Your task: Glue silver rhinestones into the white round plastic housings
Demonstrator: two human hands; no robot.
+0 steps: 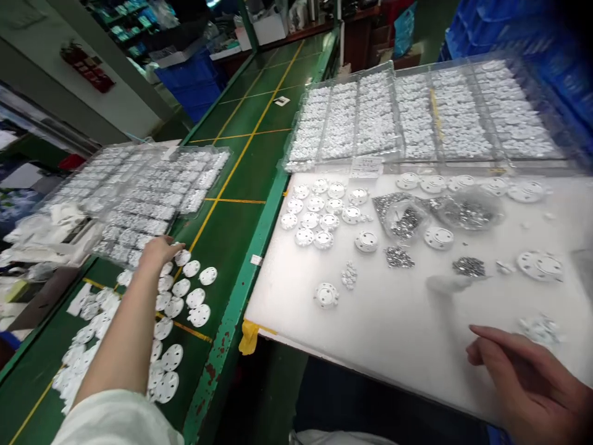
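Note:
My left hand [160,251] reaches over the green belt, its fingertips at a white round disc [182,257] beside a plastic tray of white parts [143,210]. Its fingers are bent together; whether they grip the disc is hard to see. More white discs [172,357] lie around and beneath that forearm. My right hand [519,371] hovers over the front right of the white foam board [370,346], forefinger extended and the other fingers curled, with nothing visible in it. Close to it lies a small heap of white pieces [541,327]. One disc [326,295] sits near small white parts [349,275].
Large clear trays of white parts [375,114] stand along the board's back. Bags of metal pieces [472,209] and loose metal heaps [469,266] lie mid-board. The belt's green metal edge [231,309] runs between both work areas. Blue crates [500,25] stand back right.

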